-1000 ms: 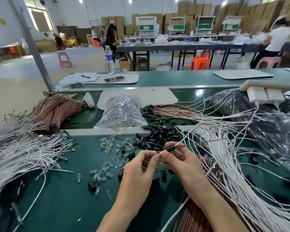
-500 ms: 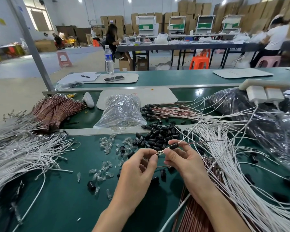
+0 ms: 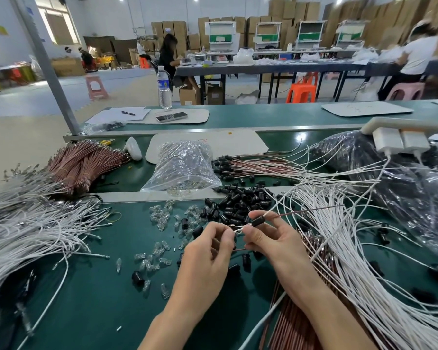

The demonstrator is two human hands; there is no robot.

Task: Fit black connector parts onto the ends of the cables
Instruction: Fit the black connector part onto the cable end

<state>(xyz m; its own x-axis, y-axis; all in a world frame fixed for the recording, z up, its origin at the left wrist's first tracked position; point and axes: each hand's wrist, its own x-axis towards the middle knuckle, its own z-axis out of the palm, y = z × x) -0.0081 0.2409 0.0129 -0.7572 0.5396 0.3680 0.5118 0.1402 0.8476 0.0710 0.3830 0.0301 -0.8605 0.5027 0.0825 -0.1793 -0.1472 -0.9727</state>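
Near edge of the bench (image 3: 86,311), green matte surface. The left hand (image 3: 208,251) and right hand (image 3: 271,238) are raised just above it, fingertips almost meeting.

- Left hand: thumb and forefinger pinch a small shiny tip (image 3: 238,230); cannot tell whether it is metal or clear plastic.
- Right hand: pinches a black connector part (image 3: 258,220), a short matte cylinder. A thin brown cable (image 3: 314,211) leaves its far end towards the right edge.

Under the right forearm lies a bundle of copper-brown cables (image 3: 301,324). White cables (image 3: 352,248) fan across the right side, and a second mass of white cables (image 3: 23,228) lies at the left edge.

Mid-bench:
- Small clear bulbs (image 3: 159,248), scattered and glossy.
- A loose pile of black connectors (image 3: 240,200), just beyond the hands.

Far strip:
- A crinkled clear bag (image 3: 185,168).
- Tied brown bundles (image 3: 86,162) to its left.
- Cables with black ends already on (image 3: 250,164) to its right.
- A dark glossy bag (image 3: 402,188) at the right.
- A white mat (image 3: 238,145) with a red mark, illegible.

Next bench back: a water bottle (image 3: 164,88) with a blue label, text unreadable.
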